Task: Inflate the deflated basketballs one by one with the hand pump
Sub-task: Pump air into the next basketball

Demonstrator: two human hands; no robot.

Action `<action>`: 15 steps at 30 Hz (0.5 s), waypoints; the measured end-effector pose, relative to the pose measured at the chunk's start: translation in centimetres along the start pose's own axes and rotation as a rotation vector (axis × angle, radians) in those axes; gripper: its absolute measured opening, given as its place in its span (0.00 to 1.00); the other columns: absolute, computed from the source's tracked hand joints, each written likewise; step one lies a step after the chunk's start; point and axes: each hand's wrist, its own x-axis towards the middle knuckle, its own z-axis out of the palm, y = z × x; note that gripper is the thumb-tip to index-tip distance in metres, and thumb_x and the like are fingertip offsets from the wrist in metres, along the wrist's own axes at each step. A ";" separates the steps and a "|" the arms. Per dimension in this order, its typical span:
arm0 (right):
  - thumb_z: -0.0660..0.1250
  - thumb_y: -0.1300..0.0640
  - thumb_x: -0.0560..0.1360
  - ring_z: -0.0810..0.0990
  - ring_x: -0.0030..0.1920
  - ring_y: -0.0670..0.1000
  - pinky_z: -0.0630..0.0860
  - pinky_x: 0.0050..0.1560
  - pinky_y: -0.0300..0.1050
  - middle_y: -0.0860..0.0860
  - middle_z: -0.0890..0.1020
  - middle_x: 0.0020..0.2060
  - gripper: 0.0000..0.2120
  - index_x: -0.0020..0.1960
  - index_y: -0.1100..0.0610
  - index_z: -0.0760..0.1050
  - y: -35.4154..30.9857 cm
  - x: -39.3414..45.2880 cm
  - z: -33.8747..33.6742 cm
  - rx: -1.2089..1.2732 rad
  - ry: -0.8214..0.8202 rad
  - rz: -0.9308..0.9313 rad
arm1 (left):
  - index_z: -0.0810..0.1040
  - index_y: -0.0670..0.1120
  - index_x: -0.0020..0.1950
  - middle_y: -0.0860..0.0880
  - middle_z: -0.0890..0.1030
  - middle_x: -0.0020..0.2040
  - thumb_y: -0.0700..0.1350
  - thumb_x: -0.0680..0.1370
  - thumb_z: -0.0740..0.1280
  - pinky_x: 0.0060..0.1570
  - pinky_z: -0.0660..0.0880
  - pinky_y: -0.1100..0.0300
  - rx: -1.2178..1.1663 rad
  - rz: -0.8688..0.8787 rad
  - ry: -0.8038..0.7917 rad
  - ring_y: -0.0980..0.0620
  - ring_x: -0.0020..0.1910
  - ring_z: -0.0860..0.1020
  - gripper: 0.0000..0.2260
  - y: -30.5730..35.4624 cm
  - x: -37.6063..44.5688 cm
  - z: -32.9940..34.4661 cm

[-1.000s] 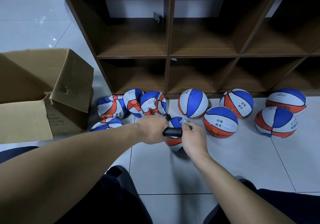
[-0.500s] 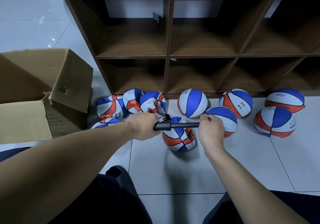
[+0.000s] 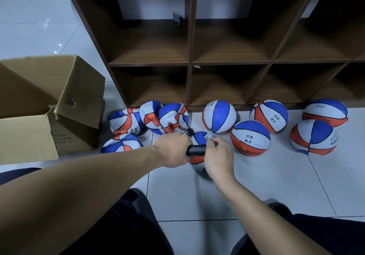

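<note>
Red-white-blue panelled basketballs (image 3: 249, 137), black pump (image 3: 196, 150), brown box (image 3: 51, 104)

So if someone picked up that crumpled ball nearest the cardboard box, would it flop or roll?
The crumpled ball looks caved in and wrinkled, so it would probably sag and feel light. Its flattened shape suggests it would stay put rather than roll, unlike the round ball by the shelf.

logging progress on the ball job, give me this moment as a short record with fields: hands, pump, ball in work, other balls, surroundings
left hand: left hand grips the hand pump barrel
right hand: right hand grips the pump's handle end, close to the barrel
ball in work: basketball on the floor under both hands, mostly hidden
flat balls: four crumpled basketballs at left
round balls: five inflated basketballs at right
surroundings: open cardboard box at left, wooden cubby shelf behind
</note>
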 end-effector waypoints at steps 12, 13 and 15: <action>0.63 0.52 0.84 0.74 0.36 0.54 0.70 0.38 0.48 0.50 0.76 0.33 0.16 0.39 0.56 0.74 0.2 1.2 -1.0 -0.049 -0.105 0.001 | 0.79 0.50 0.43 0.50 0.81 0.37 0.58 0.80 0.70 0.36 0.74 0.54 -0.056 0.051 -0.088 0.48 0.37 0.79 0.14 -1.0 0.4 -0.8; 0.63 0.53 0.83 0.73 0.34 0.53 0.69 0.36 0.48 0.49 0.76 0.31 0.16 0.39 0.57 0.75 0.1 1.6 -1.7 -0.063 -0.111 -0.002 | 0.79 0.49 0.43 0.49 0.81 0.37 0.59 0.80 0.71 0.36 0.73 0.54 -0.077 0.049 -0.110 0.49 0.37 0.79 0.14 -1.2 0.4 -1.0; 0.64 0.53 0.83 0.71 0.31 0.52 0.68 0.34 0.46 0.47 0.73 0.28 0.16 0.39 0.57 0.77 -0.1 2.4 -3.2 -0.054 -0.111 0.023 | 0.79 0.49 0.43 0.48 0.82 0.39 0.58 0.80 0.71 0.37 0.74 0.54 -0.090 0.035 -0.137 0.49 0.36 0.78 0.14 -2.0 0.5 -1.3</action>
